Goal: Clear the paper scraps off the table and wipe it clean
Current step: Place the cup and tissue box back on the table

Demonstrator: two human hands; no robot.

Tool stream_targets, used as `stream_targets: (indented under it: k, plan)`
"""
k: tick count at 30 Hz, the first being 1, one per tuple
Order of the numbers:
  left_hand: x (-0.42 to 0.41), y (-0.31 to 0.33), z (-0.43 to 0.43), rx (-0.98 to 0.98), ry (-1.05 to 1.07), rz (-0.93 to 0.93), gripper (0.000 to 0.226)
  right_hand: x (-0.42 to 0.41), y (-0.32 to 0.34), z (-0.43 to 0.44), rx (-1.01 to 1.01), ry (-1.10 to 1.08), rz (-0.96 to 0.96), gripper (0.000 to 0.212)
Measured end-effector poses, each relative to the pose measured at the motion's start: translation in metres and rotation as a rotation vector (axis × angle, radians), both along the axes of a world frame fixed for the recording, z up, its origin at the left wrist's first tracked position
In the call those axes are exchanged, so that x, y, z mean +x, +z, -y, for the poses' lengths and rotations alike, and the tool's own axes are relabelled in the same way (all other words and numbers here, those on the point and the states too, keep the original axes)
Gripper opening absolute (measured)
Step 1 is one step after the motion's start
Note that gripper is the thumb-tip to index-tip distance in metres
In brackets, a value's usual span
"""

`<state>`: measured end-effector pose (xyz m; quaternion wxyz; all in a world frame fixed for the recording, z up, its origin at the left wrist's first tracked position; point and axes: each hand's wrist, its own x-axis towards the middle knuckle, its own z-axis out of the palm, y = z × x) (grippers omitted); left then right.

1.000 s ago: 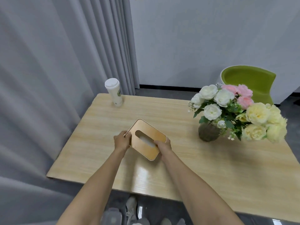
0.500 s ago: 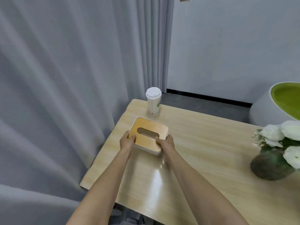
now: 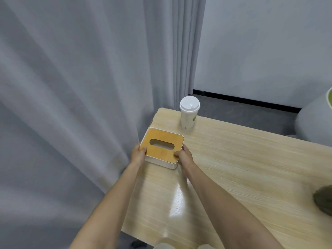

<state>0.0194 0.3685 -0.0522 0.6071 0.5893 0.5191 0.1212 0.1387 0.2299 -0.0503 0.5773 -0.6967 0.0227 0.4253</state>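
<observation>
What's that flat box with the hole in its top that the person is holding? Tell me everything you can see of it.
It looks like a tissue box: a low, rounded-corner white body under a wood-look orange-brown lid with an oval slot; no tissue shows. It sits flat near the wooden table's left edge, short of the lidded paper cup. The left hand and right hand grip its near corners, thumbs on the lid.

Tissue box (image 3: 162, 147) moved: 1 s ago tilted, lifted mid-table near the flower vase; now flat on table (image 3: 233, 168) at far-left edge by curtain (image 3: 71, 105), just short of white lidded cup (image 3: 189, 112). Both hands went w/ it, left hand (image 3: 138, 154) & right hand (image 3: 184, 156) on its near corners. View swung left: flowers gone from sight, only vase edge (image 3: 324, 200) at right; green chair (image 3: 330, 99) nearly out.
</observation>
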Motion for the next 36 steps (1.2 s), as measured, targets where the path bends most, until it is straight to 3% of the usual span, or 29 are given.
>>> stream_targets:
  k: [14,18,21,25,28,31,36]
  plan:
    - [-0.022,-0.007,-0.006,-0.071,0.176,-0.026,0.036,-0.02,0.016,0.006,-0.013,0.016,-0.05,0.029]
    - [-0.022,-0.003,0.0,-0.103,0.188,0.017,0.031,-0.026,0.013,0.004,0.046,-0.017,-0.092,0.027]
    - [-0.022,-0.002,0.003,-0.073,0.192,0.001,0.037,-0.031,0.017,0.005,0.049,-0.032,-0.087,0.033]
    - [-0.019,0.003,0.012,0.073,0.183,-0.21,0.035,-0.033,0.02,0.01,-0.01,0.01,-0.058,0.049]
    - [-0.014,0.019,0.032,0.372,0.11,-0.393,0.032,-0.03,0.017,0.018,-0.019,0.007,-0.071,0.066]
    - [0.002,0.034,0.061,0.63,-0.017,-0.35,0.032,-0.026,0.023,0.035,-0.002,-0.028,-0.091,0.067]
    - [0.055,0.04,0.112,0.726,-0.289,-0.252,0.033,-0.005,0.04,0.084,0.017,-0.069,-0.017,0.064]
